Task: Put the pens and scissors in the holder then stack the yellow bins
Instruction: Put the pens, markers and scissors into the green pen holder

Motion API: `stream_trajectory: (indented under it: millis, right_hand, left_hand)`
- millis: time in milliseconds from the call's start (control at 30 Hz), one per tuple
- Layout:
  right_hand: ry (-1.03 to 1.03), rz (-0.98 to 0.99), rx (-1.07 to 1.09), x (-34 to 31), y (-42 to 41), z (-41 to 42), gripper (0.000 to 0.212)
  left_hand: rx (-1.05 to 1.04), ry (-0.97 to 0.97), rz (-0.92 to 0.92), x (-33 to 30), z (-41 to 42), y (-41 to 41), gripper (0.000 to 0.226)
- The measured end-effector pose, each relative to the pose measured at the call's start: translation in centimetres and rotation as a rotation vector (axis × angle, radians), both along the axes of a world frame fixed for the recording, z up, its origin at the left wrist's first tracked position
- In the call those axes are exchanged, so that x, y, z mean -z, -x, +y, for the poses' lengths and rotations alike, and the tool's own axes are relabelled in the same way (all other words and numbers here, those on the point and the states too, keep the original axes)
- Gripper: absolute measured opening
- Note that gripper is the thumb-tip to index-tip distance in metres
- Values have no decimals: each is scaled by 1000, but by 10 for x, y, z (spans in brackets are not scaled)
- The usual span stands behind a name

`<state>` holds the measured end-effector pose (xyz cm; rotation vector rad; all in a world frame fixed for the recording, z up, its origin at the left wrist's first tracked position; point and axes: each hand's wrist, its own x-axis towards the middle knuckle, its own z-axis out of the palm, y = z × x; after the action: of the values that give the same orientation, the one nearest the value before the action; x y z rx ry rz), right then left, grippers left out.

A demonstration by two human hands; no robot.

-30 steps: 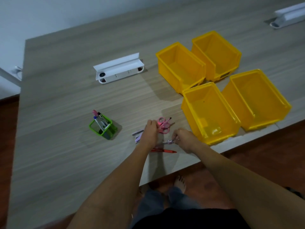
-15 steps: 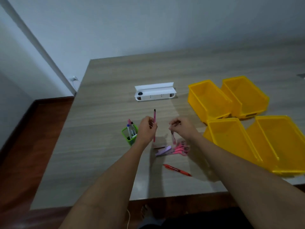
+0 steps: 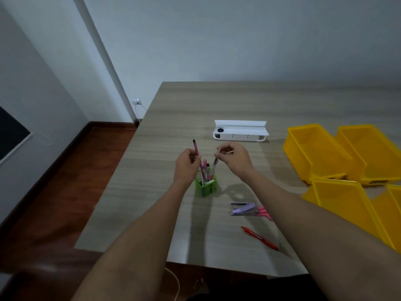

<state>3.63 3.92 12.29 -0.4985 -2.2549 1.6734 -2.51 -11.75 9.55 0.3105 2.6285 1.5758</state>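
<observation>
A green holder [image 3: 206,186] with several pens in it stands on the wooden table [image 3: 173,131]. Just above its left side, my left hand [image 3: 186,165] grips a dark pink pen [image 3: 196,147] upright. My right hand [image 3: 235,158] pinches another pen [image 3: 214,165] whose tip points down into the holder. Pink scissors [image 3: 263,211] lie beside a purple item [image 3: 243,208] to the right of the holder, partly under my right forearm. A red pen [image 3: 259,237] lies near the table's front edge. Several yellow bins [image 3: 314,148] sit unstacked at the right.
A white folded device [image 3: 239,131] lies behind the holder. The table's left edge drops to a dark wooden floor [image 3: 65,181]. A wall socket [image 3: 136,102] with a cable sits in the corner behind.
Both hands rose from the pile of stationery and moved left, each carrying a pen, to just above the green holder. The camera has tilted up and left.
</observation>
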Motion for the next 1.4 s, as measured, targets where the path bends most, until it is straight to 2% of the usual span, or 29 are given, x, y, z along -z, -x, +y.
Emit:
stream_trajectory:
  millis: [567,700,867,1100,1333,1400]
  right_hand:
    - [-5,-142,67,49,10,-17,16]
    - [-1,-177,56,51,11,-15,32]
    - [40,-183,102,43,4,-3,33]
    - [3,-243,209,41,-44,42,24]
    - [-25,-475,288,72,-120,72,14]
    - [36,-544,290,82,-143,75,11]
  left_hand:
    - [114,189,-68,58,-3,16,18]
    - [110,151,-52,49,-1,22,29]
    - [126,130,36,23,13,29,25]
    - [266,100,125,1,66,-3,14]
    - [491,224,-29,48,107,-54,10]
    - [542,291,-51,65,117,-70,10]
